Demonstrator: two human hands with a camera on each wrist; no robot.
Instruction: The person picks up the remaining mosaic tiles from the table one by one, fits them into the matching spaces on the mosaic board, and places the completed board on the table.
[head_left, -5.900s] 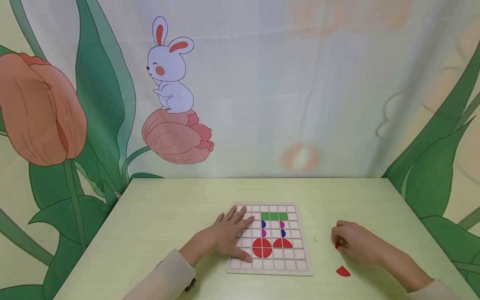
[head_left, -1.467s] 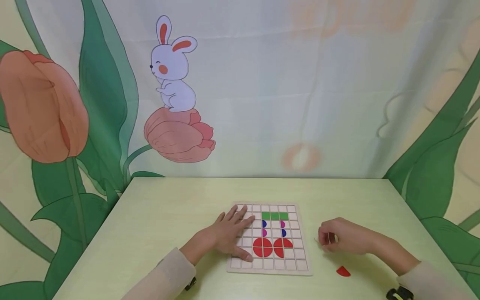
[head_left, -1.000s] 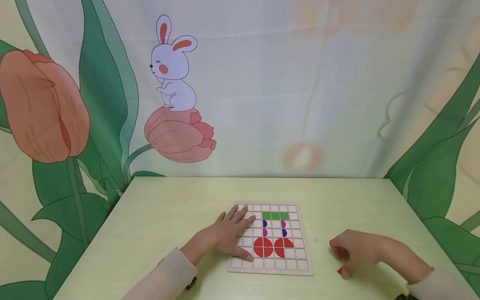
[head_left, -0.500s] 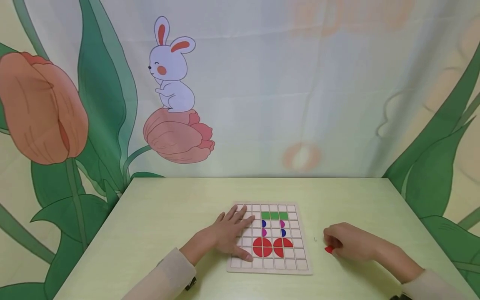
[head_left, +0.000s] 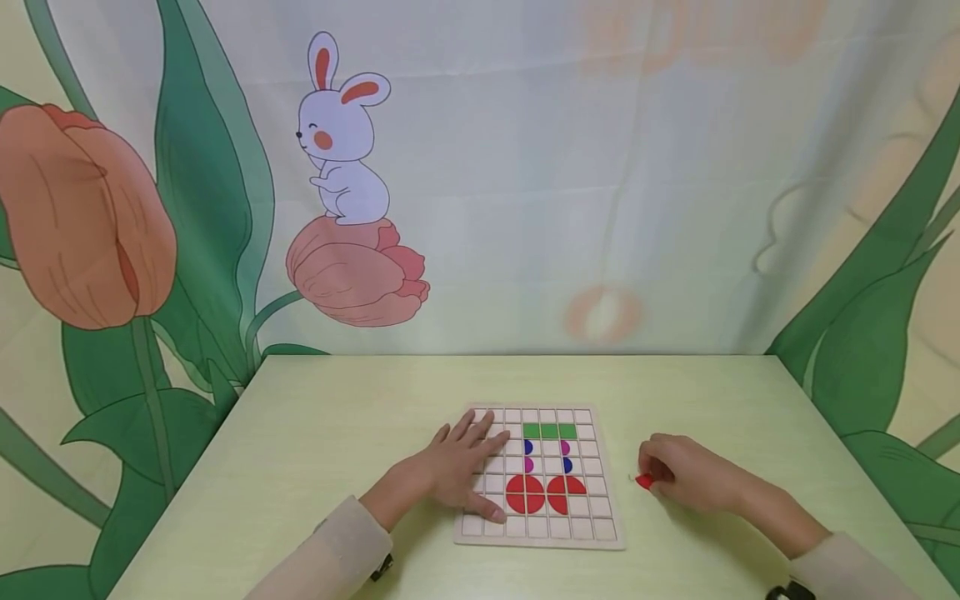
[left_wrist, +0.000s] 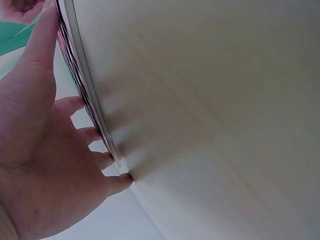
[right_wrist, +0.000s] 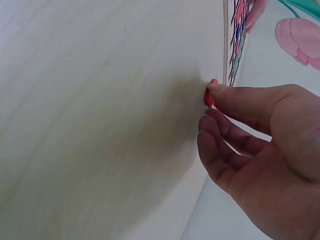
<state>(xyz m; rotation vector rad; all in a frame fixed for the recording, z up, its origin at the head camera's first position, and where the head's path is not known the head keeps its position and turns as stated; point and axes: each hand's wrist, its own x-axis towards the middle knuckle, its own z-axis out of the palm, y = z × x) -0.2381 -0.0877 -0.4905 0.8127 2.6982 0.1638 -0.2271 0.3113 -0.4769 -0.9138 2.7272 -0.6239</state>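
Note:
A square wooden board with a grid of cells lies on the table. My left hand rests spread over its left side, fingers straight. In the left wrist view the fingertips of that left hand sit along the board's edge. Right of the board, my right hand pinches a red quarter-circle piece between thumb and fingers; the right wrist view shows this red piece close over the table. On the board are a full red circle, a red three-quarter circle, green squares and small blue and magenta half-circles.
The pale table extends around the board. A printed cloth backdrop with a rabbit and tulips hangs behind its far edge. A small mark shows on the table just right of the board.
A red quarter was added at the lower left of the second red circle. My right hand then picked the last loose red quarter off the table and moved left with it. My left hand stayed.

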